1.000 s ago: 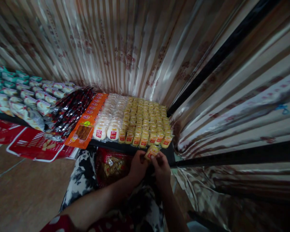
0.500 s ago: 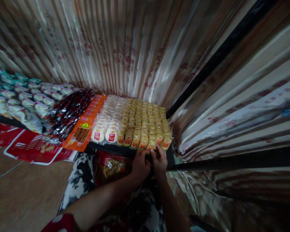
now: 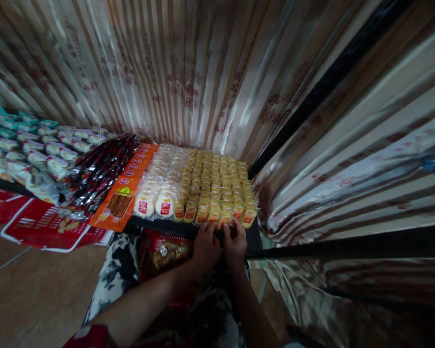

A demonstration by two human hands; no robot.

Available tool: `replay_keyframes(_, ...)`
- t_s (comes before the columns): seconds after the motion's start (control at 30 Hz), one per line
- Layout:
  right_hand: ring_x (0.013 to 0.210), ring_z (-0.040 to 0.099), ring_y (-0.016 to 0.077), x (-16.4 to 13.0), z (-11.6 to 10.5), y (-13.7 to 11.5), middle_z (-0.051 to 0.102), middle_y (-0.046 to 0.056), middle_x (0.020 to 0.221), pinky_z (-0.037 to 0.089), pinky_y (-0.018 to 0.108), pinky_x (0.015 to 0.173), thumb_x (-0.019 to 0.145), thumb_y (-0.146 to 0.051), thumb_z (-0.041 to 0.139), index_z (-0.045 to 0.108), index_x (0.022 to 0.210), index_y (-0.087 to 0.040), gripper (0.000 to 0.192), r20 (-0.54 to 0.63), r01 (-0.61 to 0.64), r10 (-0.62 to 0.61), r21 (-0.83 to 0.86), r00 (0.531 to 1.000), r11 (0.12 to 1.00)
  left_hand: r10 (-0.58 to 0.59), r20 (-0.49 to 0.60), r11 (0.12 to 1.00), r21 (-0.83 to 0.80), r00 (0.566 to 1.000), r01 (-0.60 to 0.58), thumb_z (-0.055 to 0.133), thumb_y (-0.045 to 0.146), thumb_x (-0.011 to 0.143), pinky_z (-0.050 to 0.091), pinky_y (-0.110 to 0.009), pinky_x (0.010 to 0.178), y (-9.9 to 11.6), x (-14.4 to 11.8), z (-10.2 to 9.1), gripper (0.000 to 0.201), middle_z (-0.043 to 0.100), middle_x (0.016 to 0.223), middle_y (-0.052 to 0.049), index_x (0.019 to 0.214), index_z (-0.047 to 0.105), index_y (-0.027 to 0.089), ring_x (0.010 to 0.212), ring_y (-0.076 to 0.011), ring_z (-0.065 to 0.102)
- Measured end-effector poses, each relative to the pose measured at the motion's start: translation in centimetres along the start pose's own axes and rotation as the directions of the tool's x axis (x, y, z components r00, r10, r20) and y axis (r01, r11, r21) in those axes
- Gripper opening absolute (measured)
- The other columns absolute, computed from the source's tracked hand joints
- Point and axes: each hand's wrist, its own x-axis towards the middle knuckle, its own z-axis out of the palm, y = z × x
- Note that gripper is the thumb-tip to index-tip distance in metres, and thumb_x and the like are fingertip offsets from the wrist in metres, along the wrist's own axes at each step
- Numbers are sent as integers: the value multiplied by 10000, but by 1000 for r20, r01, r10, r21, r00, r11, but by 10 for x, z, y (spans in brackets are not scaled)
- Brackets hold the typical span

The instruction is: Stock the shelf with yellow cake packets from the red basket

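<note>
Both of my hands meet at the front edge of a dark shelf [image 3: 174, 226]. My left hand [image 3: 205, 247] and my right hand [image 3: 235, 244] together pinch one small yellow snack packet [image 3: 225, 220], pressed against the front row of yellow packets [image 3: 217, 186]. These packets lie in tidy rows on the shelf. Round white cakes [image 3: 155, 203] in clear wrap lie in rows to their left.
An orange snack pack [image 3: 121, 203], dark red sachets [image 3: 101, 169] and green-and-white packets [image 3: 29, 150] fill the shelf leftward. A red bag of snacks [image 3: 166, 251] sits on my lap. Striped shiny curtain [image 3: 188, 72] hangs behind and to the right. Red boxes [image 3: 43, 224] stand below.
My hands have moved forward from my lap to the shelf, carrying the yellow packet up to the front row of packets.
</note>
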Motion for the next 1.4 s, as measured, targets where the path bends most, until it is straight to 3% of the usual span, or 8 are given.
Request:
replay_keyframes(0.4,813,552,184,1,2,0,566,57,901,448,350,804,772,-419,541,529,947,-172,303,-16,4,-3,15,1000,1000,138,117,982,113,984,-151,382,44,745,360,-363,1051,3,-3,0,558,527,1227,-139,1292,467,112,1178,-221,459)
replay_keyframes(0.6,838,545,186,2,0,3,562,54,909,442,356,819,776,-410,540,532,936,-187,274,-11,2,-2,-2,1000,1000,201,97,976,65,975,-208,373,49,766,318,-363,1094,1,-4,3,550,495,1301,-130,1305,451,121,1232,-205,424)
replay_keyframes(0.77,846,553,196,3,0,3,575,56,906,439,370,834,763,-428,544,544,924,-185,292,4,-23,23,17,1000,1000,140,133,989,26,981,-145,362,103,804,328,-347,1087,2,-3,8,511,491,1302,-152,1307,446,86,1231,-216,432)
replay_keyframes(1.0,948,554,194,-10,-7,-14,562,100,1064,436,354,872,798,-414,515,477,1165,-166,445,-32,-83,85,61,996,995,201,121,980,-33,972,-198,410,79,749,392,-321,1018,1,-15,-6,490,548,1197,-118,1224,510,146,1130,-198,501)
replay_keyframes(1.13,946,565,192,-48,-12,-21,577,111,1064,451,343,847,809,-403,512,425,1233,-155,499,-57,-137,141,62,988,989,282,244,959,-44,928,-280,405,126,793,458,-313,906,-25,-42,-23,346,609,1051,-97,1076,597,179,999,-191,568)
replay_keyframes(1.2,932,580,200,-73,-9,-20,608,105,1022,457,349,845,809,-396,508,493,1157,-163,419,39,-133,131,32,991,991,288,369,956,-56,883,-288,441,143,777,445,-320,925,-50,-58,-29,361,612,1108,-104,1102,593,185,1042,-208,566)
replay_keyframes(1.27,926,600,210,-97,-1,-15,642,98,990,464,353,850,815,-370,488,574,1040,-182,305,249,-111,114,-25,962,993,155,487,985,-10,860,-171,515,164,730,434,-326,940,-78,-71,-33,387,623,1130,-99,1104,603,203,1064,-229,567)
replay_keyframes(1.4,998,607,224,-122,28,1,664,108,1043,445,363,913,788,-204,433,646,1010,-176,309,671,-11,164,-227,723,974,-309,452,949,204,837,241,594,198,675,451,-361,898,-128,-85,-38,282,682,988,-99,948,662,212,1014,-265,597)
